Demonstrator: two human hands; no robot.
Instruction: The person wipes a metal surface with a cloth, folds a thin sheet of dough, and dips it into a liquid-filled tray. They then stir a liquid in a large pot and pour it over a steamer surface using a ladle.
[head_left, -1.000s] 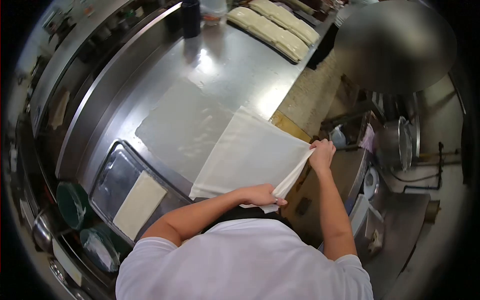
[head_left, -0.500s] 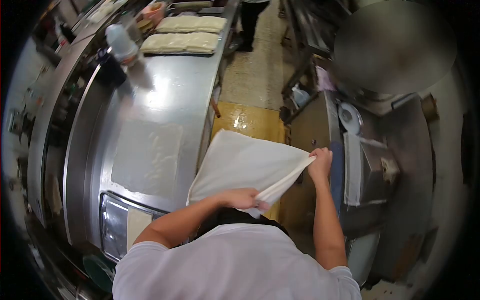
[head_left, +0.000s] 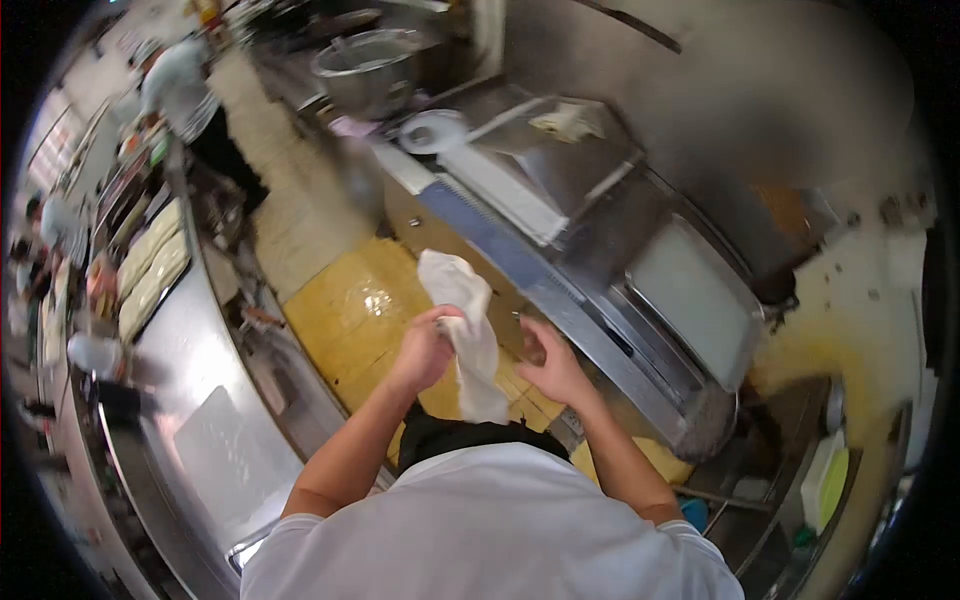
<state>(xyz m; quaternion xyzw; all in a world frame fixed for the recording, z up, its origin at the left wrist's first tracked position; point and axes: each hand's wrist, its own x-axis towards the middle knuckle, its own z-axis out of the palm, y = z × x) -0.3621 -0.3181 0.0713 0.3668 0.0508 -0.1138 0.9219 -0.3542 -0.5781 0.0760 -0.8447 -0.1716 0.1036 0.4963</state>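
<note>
A white cloth hangs bunched in a narrow length in front of my body, above the yellow floor. My left hand grips it near its upper part, fingers closed round the fabric. To the right of the cloth is my right hand, fingers apart and curved, touching nothing. The steel machine with a blue strip stands just beyond my right hand.
On the left runs a steel worktable with a tray of pale dough slabs and a white jug. Co-workers stand at the far left. A metal bowl and a flat tray are ahead and right.
My body has turned right, away from the worktable. The cloth, spread between both hands before, is now gathered in my left hand. My right hand has let go of it.
</note>
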